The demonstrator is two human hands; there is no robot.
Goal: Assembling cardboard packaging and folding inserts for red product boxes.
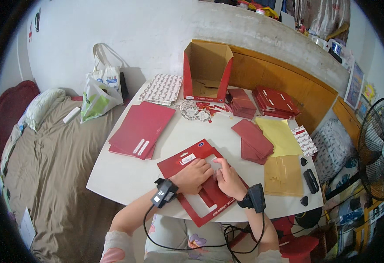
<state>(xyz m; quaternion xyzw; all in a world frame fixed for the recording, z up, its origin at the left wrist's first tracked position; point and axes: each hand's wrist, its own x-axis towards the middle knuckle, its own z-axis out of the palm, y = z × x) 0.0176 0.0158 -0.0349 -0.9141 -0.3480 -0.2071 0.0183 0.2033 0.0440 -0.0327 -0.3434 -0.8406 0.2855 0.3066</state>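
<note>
A red cardboard packaging card point(216, 193) with cut-out windows and a hang hole lies slanted on the white table in front of me. My left hand point(194, 175) rests on its middle, fingers curled together at a window. Beside it, my right hand point(230, 180) has its thumb and bent index finger close together over the same spot. Something pale or clear shows at the fingertips, too small to make out. Both wrists carry black strapped devices joined by a cable.
Around the card are a stack of red cards point(144, 127), red envelopes point(254, 142), a yellow sheet point(279, 136), a tan sheet point(283, 175) and red packs point(276, 101). An open red box point(229, 79) stands behind. A fan point(378, 149) is right, a bed point(56, 175) left.
</note>
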